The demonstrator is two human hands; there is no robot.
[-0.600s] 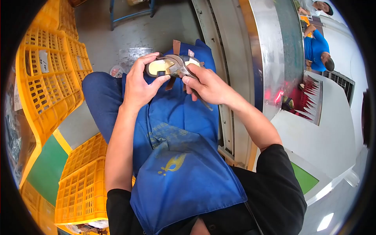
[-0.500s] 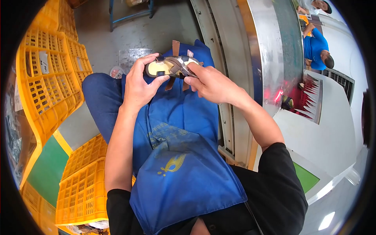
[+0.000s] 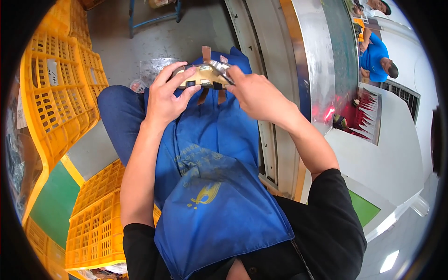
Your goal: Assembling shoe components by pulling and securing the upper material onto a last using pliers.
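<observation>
The blue apron (image 3: 219, 210) comes nearest, its cloth running on over the lap. Beyond it, over the far part of the lap, the cream-faced shoe sole (image 3: 204, 77) sits between the two hands, brown straps (image 3: 202, 96) sticking out from its near and far sides. The left hand (image 3: 168, 95) pinches its left part, thumb at the near edge, fingers over the face and far edge. The right hand (image 3: 261, 98) is curled round a metal hand tool (image 3: 221, 66) at the sole's right part — the tool is blurred, so I cannot tell whether it bites anything.

A slip seems the likeliest trouble: off-centre force from the tool could twist the sole out of the left-hand pinch, scuff its cream face or nip a left fingertip. The sole's long axis runs left to right, nearly level; which end is the toe I cannot tell. Farther off stands a blue metal frame (image 3: 156, 20).
</observation>
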